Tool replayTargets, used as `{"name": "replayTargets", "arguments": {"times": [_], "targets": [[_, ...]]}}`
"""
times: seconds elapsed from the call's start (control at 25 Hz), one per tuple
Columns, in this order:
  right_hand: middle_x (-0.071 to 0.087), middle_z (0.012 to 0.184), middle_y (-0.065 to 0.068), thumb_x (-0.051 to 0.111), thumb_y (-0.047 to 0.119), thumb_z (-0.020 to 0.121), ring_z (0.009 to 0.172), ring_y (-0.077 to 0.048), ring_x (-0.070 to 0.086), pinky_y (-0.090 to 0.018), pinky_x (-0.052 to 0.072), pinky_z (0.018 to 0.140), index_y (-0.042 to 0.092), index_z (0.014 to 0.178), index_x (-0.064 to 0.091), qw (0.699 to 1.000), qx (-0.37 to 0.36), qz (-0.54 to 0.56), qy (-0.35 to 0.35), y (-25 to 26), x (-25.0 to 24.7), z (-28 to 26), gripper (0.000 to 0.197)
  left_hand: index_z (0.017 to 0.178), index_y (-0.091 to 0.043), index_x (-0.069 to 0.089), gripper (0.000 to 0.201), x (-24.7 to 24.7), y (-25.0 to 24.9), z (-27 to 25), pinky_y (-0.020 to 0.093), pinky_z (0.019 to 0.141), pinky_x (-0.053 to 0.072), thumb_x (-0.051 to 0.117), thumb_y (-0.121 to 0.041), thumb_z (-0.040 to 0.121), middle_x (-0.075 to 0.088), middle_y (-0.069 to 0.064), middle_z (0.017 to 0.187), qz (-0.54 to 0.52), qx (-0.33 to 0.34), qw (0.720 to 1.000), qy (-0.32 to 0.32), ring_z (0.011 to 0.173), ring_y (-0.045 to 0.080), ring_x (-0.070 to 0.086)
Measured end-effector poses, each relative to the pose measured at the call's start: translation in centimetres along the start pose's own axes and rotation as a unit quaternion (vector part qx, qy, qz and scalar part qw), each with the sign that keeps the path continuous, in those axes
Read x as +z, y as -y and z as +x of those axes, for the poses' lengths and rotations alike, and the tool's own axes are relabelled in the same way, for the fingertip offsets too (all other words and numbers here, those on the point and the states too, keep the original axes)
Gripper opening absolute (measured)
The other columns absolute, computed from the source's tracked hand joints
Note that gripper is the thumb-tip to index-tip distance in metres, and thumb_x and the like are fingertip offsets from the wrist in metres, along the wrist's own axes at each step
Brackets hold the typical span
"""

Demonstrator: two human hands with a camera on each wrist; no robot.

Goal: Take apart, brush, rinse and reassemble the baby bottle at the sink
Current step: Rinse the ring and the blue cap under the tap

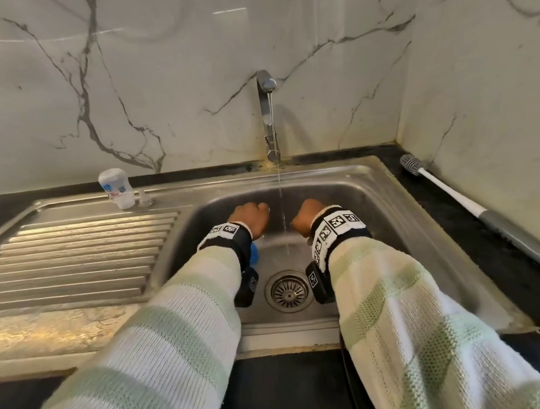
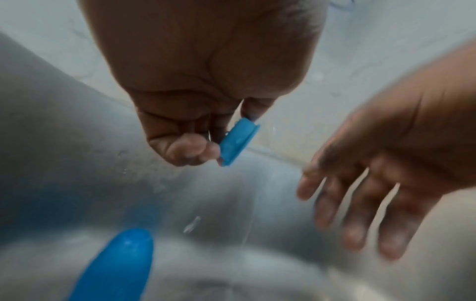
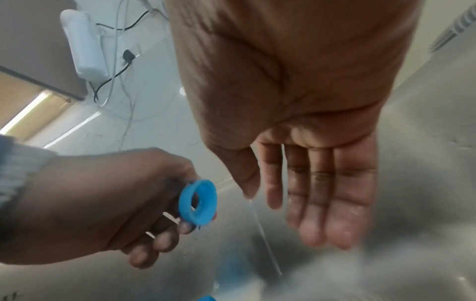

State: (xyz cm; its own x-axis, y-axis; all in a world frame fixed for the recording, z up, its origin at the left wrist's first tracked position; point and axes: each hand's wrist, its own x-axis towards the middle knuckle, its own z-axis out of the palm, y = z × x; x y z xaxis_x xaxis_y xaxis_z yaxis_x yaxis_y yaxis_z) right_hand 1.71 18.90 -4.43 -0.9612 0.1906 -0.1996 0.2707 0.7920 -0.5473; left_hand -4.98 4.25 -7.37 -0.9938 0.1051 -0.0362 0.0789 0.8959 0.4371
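My left hand (image 1: 251, 217) pinches a blue screw ring (image 2: 238, 141) of the bottle, seen as a hoop in the right wrist view (image 3: 198, 202), just left of the thin water stream (image 1: 281, 203). My right hand (image 1: 309, 215) hangs beside the stream with straight wet fingers (image 3: 322, 203) and holds nothing. A second blue part (image 2: 118, 264) lies low in the sink basin under my left wrist, blurred. The white bottle body (image 1: 117, 188) stands upside down on the drainboard's back edge, with a small clear piece (image 1: 145, 198) next to it.
The tap (image 1: 268, 115) runs into the steel sink (image 1: 377, 200), whose drain strainer (image 1: 289, 291) lies between my wrists. A grey-and-white bottle brush (image 1: 480, 212) lies on the dark counter at the right. The ribbed drainboard (image 1: 79, 255) stretches left.
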Motion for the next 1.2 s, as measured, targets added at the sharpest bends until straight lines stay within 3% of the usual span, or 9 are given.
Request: {"name": "replayTargets", "arguments": {"times": [0.16, 0.32, 0.4, 0.44, 0.56, 0.68, 0.84, 1.0, 1.2], "targets": [[0.071, 0.087, -0.018, 0.055, 0.028, 0.095, 0.076, -0.036, 0.071, -0.05, 0.06, 0.069, 0.004, 0.094, 0.07, 0.988, -0.071, 0.136, -0.015, 0.2, -0.6, -1.3, 0.028, 0.116, 0.002, 0.059, 0.051, -0.8, -2.0, -1.9, 0.036, 0.069, 0.053, 0.033, -0.04, 0.103, 0.064, 0.022, 0.095, -0.302, -0.079, 0.95, 0.008, 0.074, 0.031, 0.063], [0.067, 0.083, -0.016, 0.052, 0.016, 0.094, 0.079, -0.037, 0.068, -0.052, 0.058, 0.073, 0.004, 0.093, 0.072, 0.979, -0.146, 0.137, -0.037, 0.8, -0.2, -1.6, 0.023, 0.099, -0.005, 0.069, 0.042, 0.8, -2.7, -0.5, 0.049, 0.089, 0.056, 0.056, -0.04, 0.08, 0.07, 0.024, 0.104, -0.358, -0.043, 0.932, -0.023, 0.095, 0.037, 0.069], [0.069, 0.083, -0.016, 0.053, 0.013, 0.092, 0.076, -0.033, 0.065, -0.045, 0.057, 0.075, 0.005, 0.089, 0.073, 0.98, -0.155, 0.12, -0.043, 1.1, -0.3, -1.1, 0.022, 0.103, -0.011, 0.069, 0.027, 1.5, -2.8, 0.4, 0.051, 0.092, 0.055, 0.059, -0.028, 0.083, 0.069, 0.021, 0.111, -0.41, -0.032, 0.911, -0.038, 0.102, 0.035, 0.067], [0.069, 0.083, -0.016, 0.053, 0.013, 0.092, 0.073, -0.031, 0.064, -0.041, 0.056, 0.073, 0.005, 0.088, 0.073, 0.979, -0.157, 0.117, -0.053, 1.2, -0.4, -0.6, 0.022, 0.096, -0.015, 0.069, 0.013, 1.1, -3.2, -0.1, 0.051, 0.091, 0.055, 0.059, -0.02, 0.089, 0.069, 0.019, 0.107, -0.428, -0.021, 0.903, -0.04, 0.099, 0.034, 0.067], [0.064, 0.068, -0.006, 0.054, 0.014, 0.093, 0.069, -0.029, 0.065, -0.044, 0.059, 0.07, 0.012, 0.081, 0.073, 0.975, -0.15, 0.141, -0.085, 1.1, -0.5, 0.5, 0.022, 0.073, -0.023, 0.066, 0.024, 0.0, -3.9, -1.0, 0.052, 0.088, 0.056, 0.058, -0.015, 0.095, 0.068, 0.016, 0.086, -0.453, -0.013, 0.89, -0.046, 0.081, 0.028, 0.064], [0.064, 0.065, -0.004, 0.056, 0.016, 0.094, 0.066, -0.028, 0.066, -0.046, 0.06, 0.063, 0.015, 0.082, 0.074, 0.968, -0.14, 0.186, -0.091, 1.0, 0.0, 1.5, 0.021, 0.091, -0.013, 0.069, 0.007, 0.3, -3.3, 0.0, 0.05, 0.089, 0.057, 0.063, -0.015, 0.093, 0.071, 0.013, 0.095, -0.473, -0.008, 0.879, -0.063, 0.086, 0.029, 0.068], [0.071, 0.085, -0.013, 0.056, 0.016, 0.096, 0.075, -0.032, 0.069, -0.049, 0.06, 0.066, 0.011, 0.105, 0.07, 0.947, -0.119, 0.28, -0.1, 1.7, 0.5, 2.1, 0.018, 0.121, -0.01, 0.063, 0.031, -0.3, -3.3, -0.3, 0.041, 0.096, 0.054, 0.065, -0.005, 0.09, 0.07, 0.01, 0.114, -0.467, 0.011, 0.877, -0.112, 0.103, 0.024, 0.068], [0.069, 0.1, -0.01, 0.062, 0.006, 0.089, 0.08, -0.029, 0.07, -0.049, 0.061, 0.067, 0.014, 0.114, 0.058, 0.928, -0.099, 0.335, -0.129, 1.5, 0.6, 2.3, 0.026, 0.125, -0.013, 0.063, 0.042, -0.7, -3.7, -1.2, 0.035, 0.097, 0.053, 0.065, 0.003, 0.087, 0.068, 0.006, 0.118, -0.448, 0.043, 0.884, -0.125, 0.104, 0.018, 0.066], [0.065, 0.096, 0.004, 0.061, -0.01, 0.078, 0.087, -0.016, 0.065, -0.032, 0.056, 0.08, 0.015, 0.109, 0.067, 0.907, -0.161, 0.34, -0.19, 1.7, 0.2, 1.9, 0.04, 0.122, -0.01, 0.066, 0.049, -0.6, -3.8, -1.4, 0.039, 0.098, 0.053, 0.059, 0.017, 0.082, 0.071, 0.005, 0.112, -0.466, 0.084, 0.875, -0.099, 0.107, 0.019, 0.067]]}}
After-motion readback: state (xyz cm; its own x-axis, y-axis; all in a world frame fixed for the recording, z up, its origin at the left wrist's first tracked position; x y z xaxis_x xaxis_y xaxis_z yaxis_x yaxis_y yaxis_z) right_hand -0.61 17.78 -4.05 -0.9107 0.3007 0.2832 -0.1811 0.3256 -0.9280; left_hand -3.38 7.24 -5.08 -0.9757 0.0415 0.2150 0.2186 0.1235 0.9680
